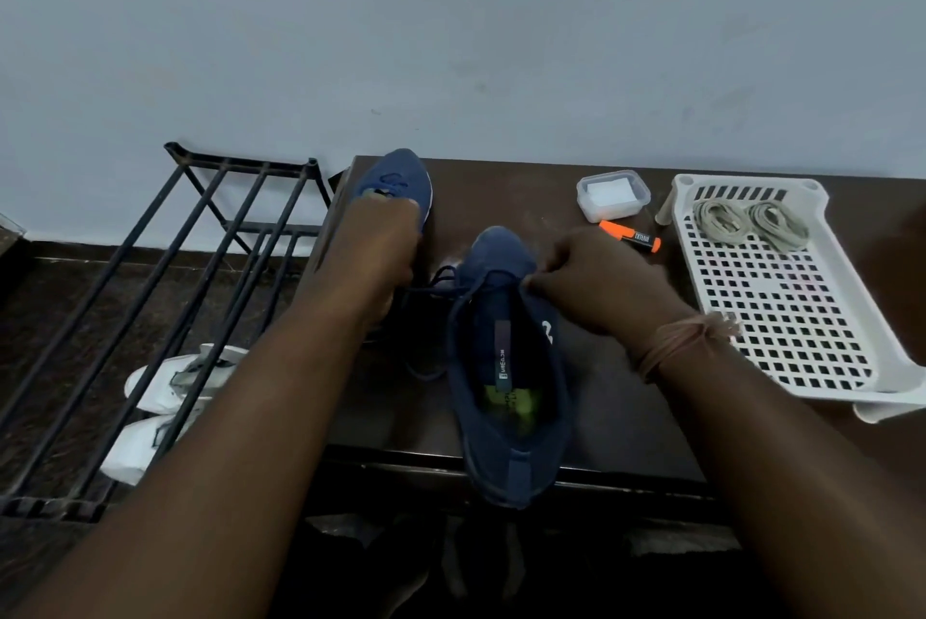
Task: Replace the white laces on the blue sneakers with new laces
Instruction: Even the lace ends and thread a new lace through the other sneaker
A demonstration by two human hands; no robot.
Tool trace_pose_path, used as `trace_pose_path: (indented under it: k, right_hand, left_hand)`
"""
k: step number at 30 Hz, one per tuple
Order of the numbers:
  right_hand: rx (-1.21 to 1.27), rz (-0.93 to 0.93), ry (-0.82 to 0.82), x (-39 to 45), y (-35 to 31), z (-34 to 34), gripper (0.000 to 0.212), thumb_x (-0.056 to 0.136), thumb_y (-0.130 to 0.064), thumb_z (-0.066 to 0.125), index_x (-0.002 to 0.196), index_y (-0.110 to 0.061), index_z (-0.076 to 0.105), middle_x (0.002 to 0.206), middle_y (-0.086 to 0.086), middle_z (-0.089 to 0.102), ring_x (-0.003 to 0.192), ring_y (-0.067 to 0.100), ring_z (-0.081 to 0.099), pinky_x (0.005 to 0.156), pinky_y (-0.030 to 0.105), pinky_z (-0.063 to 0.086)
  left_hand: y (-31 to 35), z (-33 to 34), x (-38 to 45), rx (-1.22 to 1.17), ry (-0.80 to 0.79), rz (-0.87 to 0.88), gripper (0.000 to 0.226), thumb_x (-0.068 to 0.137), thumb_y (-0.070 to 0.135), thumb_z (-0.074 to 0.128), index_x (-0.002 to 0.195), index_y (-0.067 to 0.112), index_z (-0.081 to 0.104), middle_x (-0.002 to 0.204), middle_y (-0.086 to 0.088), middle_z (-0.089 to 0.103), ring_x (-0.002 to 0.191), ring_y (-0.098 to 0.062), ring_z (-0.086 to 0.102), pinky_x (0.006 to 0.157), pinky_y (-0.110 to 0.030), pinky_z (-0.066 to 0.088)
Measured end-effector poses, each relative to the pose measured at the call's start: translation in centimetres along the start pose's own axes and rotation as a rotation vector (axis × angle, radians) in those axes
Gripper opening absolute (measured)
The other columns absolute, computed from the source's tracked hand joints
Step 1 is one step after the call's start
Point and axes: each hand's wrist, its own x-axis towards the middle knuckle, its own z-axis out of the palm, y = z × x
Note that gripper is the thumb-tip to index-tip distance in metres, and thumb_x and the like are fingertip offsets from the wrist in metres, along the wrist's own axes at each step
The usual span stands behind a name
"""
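Sneaker [506, 368], near one, lies heel-toward-camera at the desk [616, 398] front edge, heel overhanging slightly. Second sneaker [398, 182] sits at the far left corner of the desk. Lace [426, 288] on the near shoe looks dark, not white, partly loosened toward the left.

Right hand [596, 283]: fingers curled, pinching the shoe's upper edge near the eyelets. Left hand [381, 258]: fingers hidden behind the wrist; grip state cannot tell.

New laces [751, 222], two grey coils, rest at the far end of the white tray [801, 318], well apart from the hands.

Risks (judgement): a hard pull on the lace could drag the overhanging shoe off the desk; loose lace may snag at an eyelet.

Writing: tongue label and orange marker [630, 236] print are too blurred to read; white mark on the shoe's right side is partly hidden.
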Motion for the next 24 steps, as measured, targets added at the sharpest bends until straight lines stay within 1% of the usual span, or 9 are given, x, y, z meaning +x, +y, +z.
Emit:
trace_pose_path:
  k: [3,6,12,14,16,18,20,22,24]
  right_hand:
    - [0.026,-0.052,0.195,0.6,0.5,-0.6,0.026,0.085,-0.032,0.07,0.065,-0.026,0.056,0.069,-0.01,0.056,0.085,0.023,0.059,0.069,0.025,0.042]
    - [0.03,-0.092,0.247,0.9,0.4,0.3,0.02,0.08,-0.035,0.07,0.063,-0.035,0.059,0.079,-0.008,0.063,0.094,0.031,0.06,0.086,0.046,0.051]
    - [0.01,-0.123,0.222,0.9,0.2,0.5,0.017,0.079,-0.034,0.078,0.071,-0.029,0.063,0.088,0.001,0.063,0.096,0.03,0.058,0.087,0.042,0.052]
    - [-0.005,-0.083,0.205,0.6,0.1,0.5,0.022,0.079,-0.041,0.078,0.076,-0.025,0.063,0.09,0.003,0.062,0.097,0.029,0.057,0.086,0.042,0.052]
    - [-0.033,-0.053,0.15,0.1,-0.1,0.3,0.031,0.081,-0.047,0.075,0.075,-0.021,0.059,0.083,0.003,0.063,0.088,0.024,0.06,0.075,0.034,0.051]
    - [-0.007,-0.036,0.019,-0.6,-0.5,0.0,0.04,0.084,-0.049,0.072,0.065,-0.021,0.05,0.065,-0.002,0.055,0.062,0.012,0.055,0.054,0.024,0.038]
    - [0.018,0.002,-0.113,-1.3,-0.9,-0.3,0.045,0.084,-0.05,0.072,0.059,-0.022,0.047,0.056,-0.005,0.051,0.05,0.006,0.049,0.046,0.022,0.034]
    - [0.035,0.031,-0.187,-1.4,-1.0,-0.3,0.04,0.083,-0.049,0.074,0.064,-0.021,0.053,0.06,-0.002,0.058,0.052,0.008,0.056,0.049,0.023,0.047]
    - [0.077,0.071,-0.226,-1.2,-1.2,-0.3,0.034,0.081,-0.047,0.077,0.077,-0.016,0.063,0.073,0.004,0.068,0.061,0.016,0.067,0.063,0.033,0.061]
  left_hand:
    - [-0.6,-0.5,-0.7,0.675,-0.186,0.088,0.037,0.092,0.046,0.066,0.089,0.009,0.067,0.088,-0.006,0.067,0.08,-0.023,0.065,0.078,-0.036,0.055]
    - [-1.1,-0.7,-1.4,0.788,-0.321,0.115,0.042,0.09,0.054,0.068,0.087,0.013,0.077,0.094,-0.011,0.073,0.09,-0.029,0.069,0.09,-0.043,0.056]
    - [0.6,-1.5,-0.8,-0.429,-0.35,0.01,0.036,0.107,0.035,0.047,0.076,0.019,0.055,0.079,-0.001,0.072,0.074,-0.017,0.067,0.073,-0.033,0.053]
    - [1.1,-2.3,-1.0,-0.657,-0.362,-0.047,0.036,0.107,0.039,0.046,0.078,0.019,0.051,0.066,0.002,0.063,0.055,-0.011,0.06,0.056,-0.026,0.054]
    - [0.8,-2.6,-1.0,-0.39,-0.28,-0.011,0.037,0.105,0.047,0.047,0.081,0.019,0.049,0.063,0.003,0.051,0.046,-0.009,0.04,0.043,-0.021,0.036]
    - [0.1,-2.4,-1.2,0.268,-0.164,0.118,0.043,0.1,0.055,0.052,0.086,0.015,0.057,0.075,-0.002,0.059,0.059,-0.016,0.05,0.058,-0.027,0.044]
    - [-0.6,-1.8,-1.8,0.754,-0.193,0.164,0.052,0.093,0.063,0.057,0.091,0.012,0.067,0.088,-0.006,0.069,0.077,-0.022,0.064,0.075,-0.035,0.052]
    - [-1.2,-1.3,-1.9,0.917,-0.268,0.109,0.057,0.088,0.068,0.061,0.086,0.013,0.073,0.087,-0.007,0.071,0.076,-0.021,0.066,0.07,-0.033,0.053]
    - [-1.3,-1.2,-1.7,0.743,-0.306,0.056,0.049,0.088,0.062,0.066,0.08,0.014,0.073,0.08,-0.006,0.07,0.071,-0.02,0.064,0.068,-0.032,0.051]
